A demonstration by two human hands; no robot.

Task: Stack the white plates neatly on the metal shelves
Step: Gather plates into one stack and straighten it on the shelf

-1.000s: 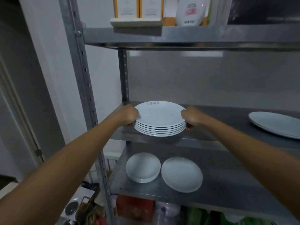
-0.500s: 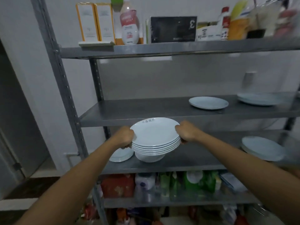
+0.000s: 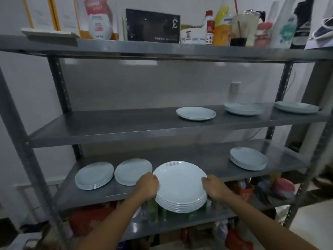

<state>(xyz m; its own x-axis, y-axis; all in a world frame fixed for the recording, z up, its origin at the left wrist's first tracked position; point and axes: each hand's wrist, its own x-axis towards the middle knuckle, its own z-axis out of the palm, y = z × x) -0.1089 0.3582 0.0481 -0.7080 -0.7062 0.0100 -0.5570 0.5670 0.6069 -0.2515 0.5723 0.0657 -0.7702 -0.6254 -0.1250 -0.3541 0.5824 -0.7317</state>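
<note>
Holding a stack of white plates (image 3: 180, 188) out in front of the lower shelf (image 3: 207, 159), one hand on each side.

Big metal shelves (image 3: 126, 127) stand ahead. The left hand (image 3: 146, 186) and right hand (image 3: 213, 187) both have fingers gripping the stack's rim, equally near. The stack lies flat, partly past the shelf's front edge. A single plate (image 3: 132, 171) sits just left, very close; bare shelf lies behind and to the right.

The held stack of plates (image 3: 180, 186) is white, with a small band of grey lettering on the top plate's rim at 12 o'clock. The metal shelves (image 3: 126, 127) are dull grey steel. At 11 o'clock on the top shelf stand white cartons with orange edges (image 3: 52, 14); at 12 o'clock sits a black box (image 3: 152, 26) with white print; at 1 o'clock a yellow and orange bottle (image 3: 220, 27).
</note>
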